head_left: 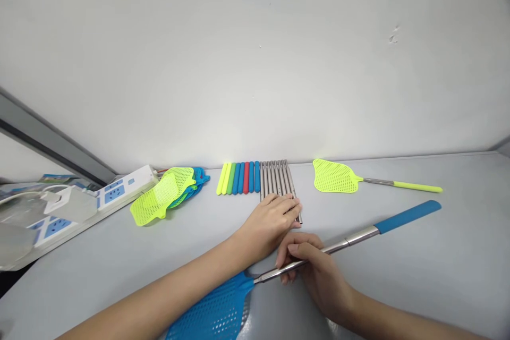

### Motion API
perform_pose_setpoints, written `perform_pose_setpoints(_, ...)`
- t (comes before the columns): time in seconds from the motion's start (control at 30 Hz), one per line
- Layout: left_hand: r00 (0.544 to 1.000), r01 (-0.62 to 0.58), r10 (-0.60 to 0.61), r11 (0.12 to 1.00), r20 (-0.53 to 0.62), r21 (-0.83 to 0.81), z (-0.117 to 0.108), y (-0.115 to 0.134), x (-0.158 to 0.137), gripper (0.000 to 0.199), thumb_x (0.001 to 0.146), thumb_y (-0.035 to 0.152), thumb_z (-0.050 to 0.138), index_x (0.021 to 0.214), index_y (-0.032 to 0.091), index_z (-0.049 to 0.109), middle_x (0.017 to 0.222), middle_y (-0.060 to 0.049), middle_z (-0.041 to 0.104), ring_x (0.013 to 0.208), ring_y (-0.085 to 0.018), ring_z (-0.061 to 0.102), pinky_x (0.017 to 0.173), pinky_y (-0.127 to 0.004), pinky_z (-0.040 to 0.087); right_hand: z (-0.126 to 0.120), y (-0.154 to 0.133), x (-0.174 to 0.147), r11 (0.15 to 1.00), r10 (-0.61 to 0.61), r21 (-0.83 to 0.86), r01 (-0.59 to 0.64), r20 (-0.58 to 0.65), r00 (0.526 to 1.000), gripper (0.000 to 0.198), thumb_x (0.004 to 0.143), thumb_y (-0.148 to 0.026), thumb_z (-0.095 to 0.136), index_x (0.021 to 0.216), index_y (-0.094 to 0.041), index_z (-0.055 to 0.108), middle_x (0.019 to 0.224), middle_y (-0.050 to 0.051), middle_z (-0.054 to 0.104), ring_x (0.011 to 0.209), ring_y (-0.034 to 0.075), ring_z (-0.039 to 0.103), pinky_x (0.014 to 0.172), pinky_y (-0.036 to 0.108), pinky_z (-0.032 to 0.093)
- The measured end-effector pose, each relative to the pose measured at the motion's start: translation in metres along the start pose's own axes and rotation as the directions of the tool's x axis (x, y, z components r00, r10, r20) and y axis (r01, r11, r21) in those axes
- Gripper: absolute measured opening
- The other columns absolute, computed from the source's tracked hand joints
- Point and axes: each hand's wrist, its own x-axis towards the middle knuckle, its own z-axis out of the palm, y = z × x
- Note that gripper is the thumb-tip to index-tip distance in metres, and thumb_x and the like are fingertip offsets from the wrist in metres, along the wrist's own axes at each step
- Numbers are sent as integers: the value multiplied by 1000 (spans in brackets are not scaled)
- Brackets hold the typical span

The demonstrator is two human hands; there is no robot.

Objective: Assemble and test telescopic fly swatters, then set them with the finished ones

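Closest to me lies the blue mesh head [215, 313] of a fly swatter [338, 246], cut off by the bottom of my view and partly covered by my left forearm. Its metal rod slants up and away to the right, ending in a blue handle [408, 217] that points to the far right. My right hand [319, 271] is closed on that rod, thumb above and fingers curled round it, between the mesh head and the handle. Just beyond, my left hand [271, 220] lies palm down over the near ends of a row of metal rods [274, 178], its fingers side by side and slightly bent; I cannot tell whether it grips any of them. Those rods sit side by side, pointing away from me. Touching or nearly touching them on the left is a row of coloured handles [241, 178]: yellow, green, blue and red. Farther left, loose mesh heads [163, 194] overlap in a pile, yellow over green and blue, near a white power strip [115, 191] with an adapter [75, 203] plugged in. Off to the right a yellow swatter [338, 176] lies flat on the grey table [430, 265], and behind everything rises a white wall [255, 64]
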Motion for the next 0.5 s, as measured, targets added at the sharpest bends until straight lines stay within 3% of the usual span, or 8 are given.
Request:
perform_pose_setpoints(0.37, 999, 44, -44, 997, 0, -67, 2, -1, 1, 34, 85, 23, 41, 115, 11, 46, 120, -10, 50, 117, -20, 38, 94, -33, 32, -1, 1, 2, 999, 35, 38, -34, -11, 999, 26, 70, -19, 42, 56, -12, 62, 46, 2, 51, 44, 11, 46, 46, 23, 31)
perform_pose_setpoints(0.5, 997, 29, -18, 991, 77, -134, -2, -8, 0, 39, 83, 24, 42, 121, 12, 41, 126, -10, 45, 119, -19, 35, 97, -35, 31, -2, 2, 2, 998, 51, 38, -50, -18, 999, 25, 71, -19, 42, 59, -12, 63, 45, 2, 53, 44, 11, 46, 47, 23, 32)
